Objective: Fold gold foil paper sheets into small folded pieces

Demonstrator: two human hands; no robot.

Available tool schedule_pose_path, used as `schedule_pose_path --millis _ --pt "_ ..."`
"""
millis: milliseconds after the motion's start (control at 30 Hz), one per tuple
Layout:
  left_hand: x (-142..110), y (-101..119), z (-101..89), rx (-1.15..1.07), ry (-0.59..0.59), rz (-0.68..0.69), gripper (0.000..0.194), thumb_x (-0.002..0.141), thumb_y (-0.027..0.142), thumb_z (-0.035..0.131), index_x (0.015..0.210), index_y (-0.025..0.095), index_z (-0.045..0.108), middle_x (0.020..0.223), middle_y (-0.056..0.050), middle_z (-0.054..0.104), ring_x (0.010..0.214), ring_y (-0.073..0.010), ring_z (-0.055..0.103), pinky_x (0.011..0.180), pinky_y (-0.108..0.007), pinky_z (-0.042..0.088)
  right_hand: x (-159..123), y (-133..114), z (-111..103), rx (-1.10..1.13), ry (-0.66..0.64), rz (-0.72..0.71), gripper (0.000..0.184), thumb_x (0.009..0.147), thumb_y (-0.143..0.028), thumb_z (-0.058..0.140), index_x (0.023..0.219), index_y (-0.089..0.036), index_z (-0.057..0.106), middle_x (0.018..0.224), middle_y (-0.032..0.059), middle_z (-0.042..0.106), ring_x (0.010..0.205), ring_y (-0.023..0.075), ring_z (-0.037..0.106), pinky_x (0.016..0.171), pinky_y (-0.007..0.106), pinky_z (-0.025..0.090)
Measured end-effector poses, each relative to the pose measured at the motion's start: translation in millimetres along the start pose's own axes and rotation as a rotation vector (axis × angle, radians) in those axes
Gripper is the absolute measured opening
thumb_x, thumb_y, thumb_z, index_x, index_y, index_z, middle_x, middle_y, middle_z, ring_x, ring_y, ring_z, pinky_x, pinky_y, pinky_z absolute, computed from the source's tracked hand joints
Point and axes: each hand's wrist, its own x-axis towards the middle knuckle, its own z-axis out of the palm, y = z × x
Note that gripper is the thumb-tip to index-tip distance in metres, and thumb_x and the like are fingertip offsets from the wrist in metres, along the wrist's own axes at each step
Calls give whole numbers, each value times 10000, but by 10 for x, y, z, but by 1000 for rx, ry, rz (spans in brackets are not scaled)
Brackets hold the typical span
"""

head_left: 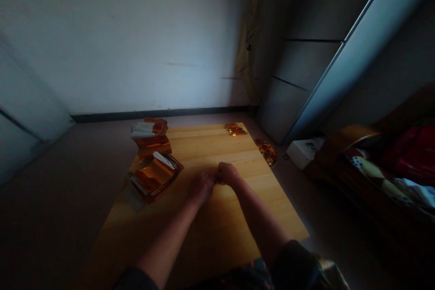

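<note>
My left hand (200, 189) and my right hand (228, 174) meet at the middle of a light pine table (204, 145), their fingertips together. Anything small between them is hidden by the fingers. Nearest to my left hand lies a stack of gold foil sheets (155, 176) with white paper edges. Behind it sits a second pile of gold foil and white paper (151, 135) at the table's far left corner. A crumpled scrap of gold foil (235, 129) rests on the far edge.
A round wad of gold foil (267, 152) lies on the floor beyond the table's right edge. Farther right are a white box (303, 153) and a wooden-framed bed (343, 158) with red and patterned bedding. A grey wardrobe (299, 54) and a white wall stand behind.
</note>
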Motion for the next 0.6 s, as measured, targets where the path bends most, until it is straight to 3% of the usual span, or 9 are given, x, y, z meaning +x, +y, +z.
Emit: schedule_pose_path --millis 133,267,600 --pt "-17 28 10 -31 -21 -27 294 878 146 384 1016 202 637 954 -51 667 909 -194 569 808 -302 412 26 43 113 111 54 100 220 696 -269 686 897 -183 663 795 43 707 724 153 642 575 197 396" --pt "-37 64 -10 -17 -59 -81 298 902 183 347 986 202 632 941 -54 665 884 -198 575 786 -302 396 10 31 166 136 142 215 174 737 -252 627 880 -169 680 861 72 712 762 167 646 565 206 378" --pt "-24 151 -40 29 -66 -130 342 916 214 308 997 207 639 940 -71 671 870 -223 586 794 -339 376 -3 3 93 131 115 246 205 721 -215 598 889 -168 707 889 91 720 813 186 657 592 210 402"
